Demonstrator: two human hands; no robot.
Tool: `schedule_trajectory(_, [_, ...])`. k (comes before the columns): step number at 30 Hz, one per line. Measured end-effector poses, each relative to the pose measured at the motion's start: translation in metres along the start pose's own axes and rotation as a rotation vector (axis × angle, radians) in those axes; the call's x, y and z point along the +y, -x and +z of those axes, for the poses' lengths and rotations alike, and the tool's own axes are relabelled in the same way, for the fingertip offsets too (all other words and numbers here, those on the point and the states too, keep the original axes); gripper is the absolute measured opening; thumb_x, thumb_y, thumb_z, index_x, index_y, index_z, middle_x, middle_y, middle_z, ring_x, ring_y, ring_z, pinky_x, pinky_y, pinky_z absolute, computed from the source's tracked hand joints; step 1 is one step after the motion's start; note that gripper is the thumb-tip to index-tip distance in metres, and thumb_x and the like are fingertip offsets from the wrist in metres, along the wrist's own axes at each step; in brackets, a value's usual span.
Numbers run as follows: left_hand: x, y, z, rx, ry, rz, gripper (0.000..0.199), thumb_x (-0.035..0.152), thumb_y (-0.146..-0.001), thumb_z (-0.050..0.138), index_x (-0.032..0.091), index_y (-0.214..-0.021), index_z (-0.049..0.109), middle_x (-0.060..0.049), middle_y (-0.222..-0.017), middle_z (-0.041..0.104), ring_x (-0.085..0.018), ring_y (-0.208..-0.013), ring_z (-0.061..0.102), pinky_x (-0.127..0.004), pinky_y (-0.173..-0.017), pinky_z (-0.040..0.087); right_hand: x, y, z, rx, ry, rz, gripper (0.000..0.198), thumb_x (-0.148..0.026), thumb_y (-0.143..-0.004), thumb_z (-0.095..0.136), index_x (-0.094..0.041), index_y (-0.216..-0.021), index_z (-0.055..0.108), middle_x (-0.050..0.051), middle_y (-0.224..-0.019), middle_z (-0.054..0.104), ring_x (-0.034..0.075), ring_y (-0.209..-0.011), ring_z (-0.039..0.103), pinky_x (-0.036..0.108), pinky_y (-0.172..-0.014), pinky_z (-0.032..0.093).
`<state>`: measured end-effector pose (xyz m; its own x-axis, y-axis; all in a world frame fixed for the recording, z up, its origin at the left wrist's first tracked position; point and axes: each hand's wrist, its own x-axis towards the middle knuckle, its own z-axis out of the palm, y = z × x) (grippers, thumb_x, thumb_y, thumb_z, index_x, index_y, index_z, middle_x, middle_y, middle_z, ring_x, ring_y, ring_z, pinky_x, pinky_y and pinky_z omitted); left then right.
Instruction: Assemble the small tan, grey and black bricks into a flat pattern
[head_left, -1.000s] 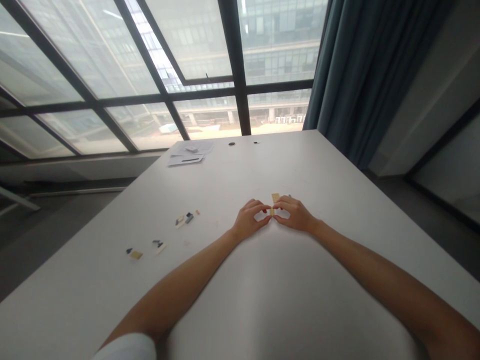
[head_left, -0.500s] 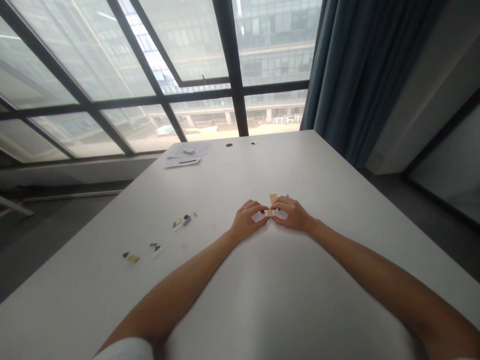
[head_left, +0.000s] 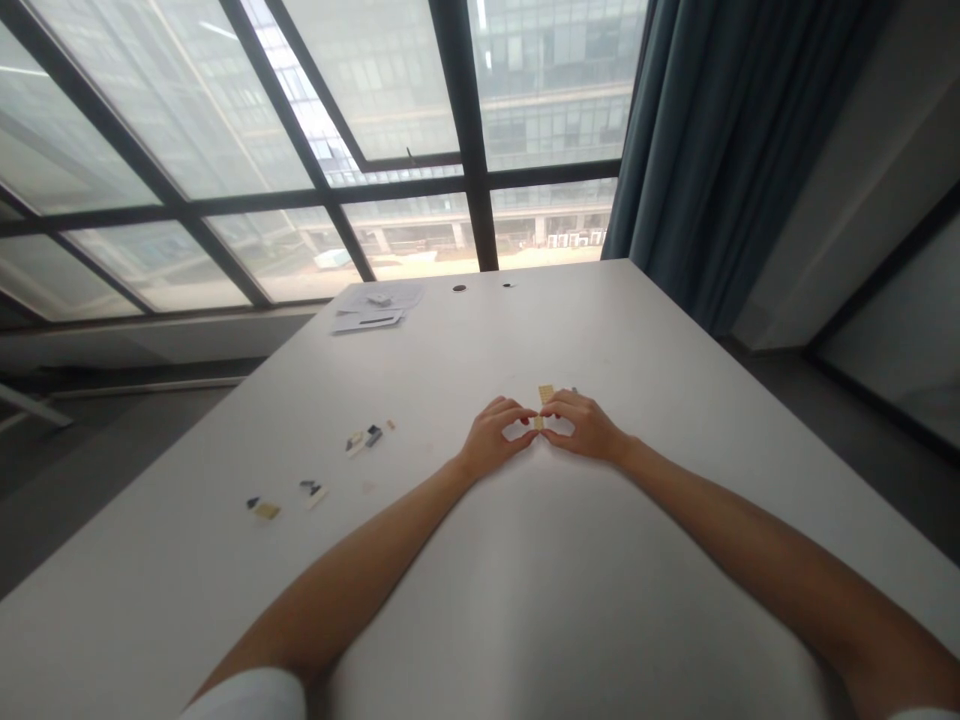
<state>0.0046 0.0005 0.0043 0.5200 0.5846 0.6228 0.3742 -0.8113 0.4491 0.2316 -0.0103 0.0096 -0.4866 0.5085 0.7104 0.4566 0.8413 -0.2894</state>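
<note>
Between my two hands is a small tan block-like piece (head_left: 538,423), too small to make out closely. My left hand (head_left: 498,432) grips its left side with thumb and fingertips. From the right, my right hand (head_left: 580,424) pinches the same piece in the same way. Just beyond the right fingers lies a tan studded plate (head_left: 546,393), partly covered by them. A small grey piece (head_left: 575,390) peeks out behind the right knuckles.
Small grey, cream and tan pieces (head_left: 373,436) lie in loose groups left of my arms, with a tan plate (head_left: 268,511) nearer the left edge. Papers (head_left: 367,320) rest at the far left of the white table (head_left: 480,600). A dark round disc (head_left: 459,288) is at the back.
Both hands stay at the same spot, pinching the tan piece. The view has shifted very slightly; nothing else has visibly moved.
</note>
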Motion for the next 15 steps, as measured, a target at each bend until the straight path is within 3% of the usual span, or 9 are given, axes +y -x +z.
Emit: schedule_trajectory(15, [0.0011, 0.0, 0.0001, -0.001, 0.021, -0.029, 0.022, 0.035, -0.089, 0.068, 0.024, -0.108, 0.072, -0.005, -0.088, 0.069, -0.019, -0.087, 0.062, -0.036, -0.083, 0.051, 0.0023, 0.0012, 0.002, 0.002, -0.007, 0.002, 0.012, -0.02, -0.085, 0.067, -0.023, -0.097, 0.064, 0.005, -0.089, 0.066, 0.02, -0.083, 0.063, 0.033, -0.074, 0.052])
